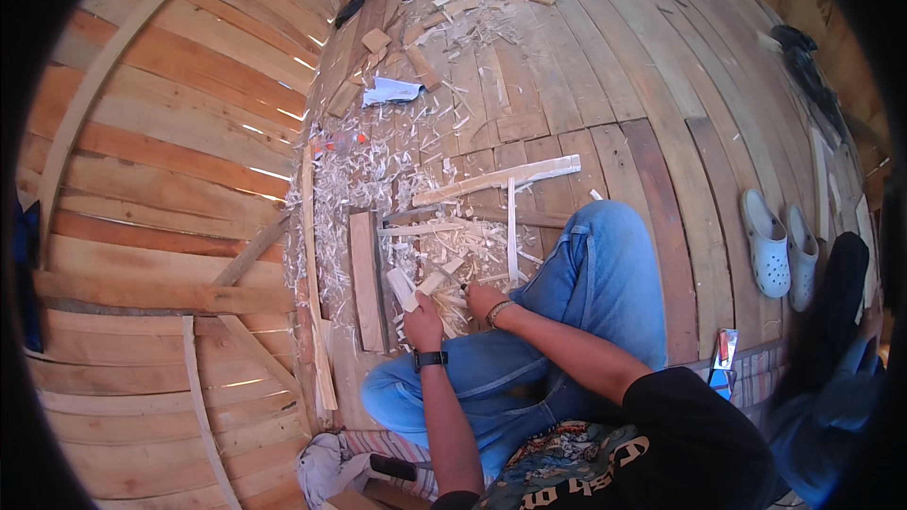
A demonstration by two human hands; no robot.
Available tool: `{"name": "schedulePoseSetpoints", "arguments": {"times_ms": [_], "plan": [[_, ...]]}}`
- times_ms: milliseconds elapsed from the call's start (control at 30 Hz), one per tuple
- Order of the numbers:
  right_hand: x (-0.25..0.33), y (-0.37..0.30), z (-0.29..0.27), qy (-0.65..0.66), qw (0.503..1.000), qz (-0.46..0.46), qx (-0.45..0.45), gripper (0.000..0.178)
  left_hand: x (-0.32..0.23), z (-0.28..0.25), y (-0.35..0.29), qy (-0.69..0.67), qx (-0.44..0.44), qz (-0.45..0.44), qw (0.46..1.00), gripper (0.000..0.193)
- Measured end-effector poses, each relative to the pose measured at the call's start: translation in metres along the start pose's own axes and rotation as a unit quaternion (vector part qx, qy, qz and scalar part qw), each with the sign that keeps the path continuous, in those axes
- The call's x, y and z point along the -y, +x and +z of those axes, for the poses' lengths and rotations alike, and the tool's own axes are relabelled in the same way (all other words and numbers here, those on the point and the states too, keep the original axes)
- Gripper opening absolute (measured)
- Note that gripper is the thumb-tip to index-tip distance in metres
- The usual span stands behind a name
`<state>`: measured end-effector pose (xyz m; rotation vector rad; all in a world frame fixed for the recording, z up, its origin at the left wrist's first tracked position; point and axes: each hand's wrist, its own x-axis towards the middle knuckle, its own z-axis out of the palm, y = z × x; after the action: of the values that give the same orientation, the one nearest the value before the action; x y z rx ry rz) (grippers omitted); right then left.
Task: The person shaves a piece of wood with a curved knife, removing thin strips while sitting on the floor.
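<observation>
My left hand [422, 323], a dark watch at its wrist, is closed around a pale piece of wood [402, 289] with freshly cut faces. Just to its right, my right hand [486, 303], with a bracelet at the wrist, is closed on a knife whose handle is hidden in the fist; its thin greyish blade [454, 278] points toward the wood. Under and beyond both hands lie curled wood shavings [472, 250]. A thick wooden block [367, 274] lies left of my left hand, and a long roughly cut board [501, 179] lies farther out.
A narrow upright-lying strip [512, 231] is near my knee. Long laths [315, 274] run along the plank wall at left. Scraps and crumpled white paper [390, 92] lie farther off. Pale clogs [766, 246] and a phone-like item [724, 359] are at right, beside another person's leg [831, 321].
</observation>
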<state>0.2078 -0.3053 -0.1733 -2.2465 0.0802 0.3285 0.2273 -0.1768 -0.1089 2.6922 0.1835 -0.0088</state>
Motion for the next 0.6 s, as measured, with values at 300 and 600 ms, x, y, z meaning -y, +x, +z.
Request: {"name": "schedulePoseSetpoints", "arguments": {"times_ms": [300, 600], "plan": [[0.016, -0.015, -0.011, 0.043, 0.999, 0.002, 0.022, 0.030, 0.005, 0.002, -0.001, -0.010, -0.058, 0.019, 0.998, 0.059], [-0.001, -0.008, 0.002, 0.048, 0.998, 0.047, 0.019, 0.025, 0.015, 0.011, -0.001, -0.045, -0.032, 0.001, 0.998, 0.060]]}}
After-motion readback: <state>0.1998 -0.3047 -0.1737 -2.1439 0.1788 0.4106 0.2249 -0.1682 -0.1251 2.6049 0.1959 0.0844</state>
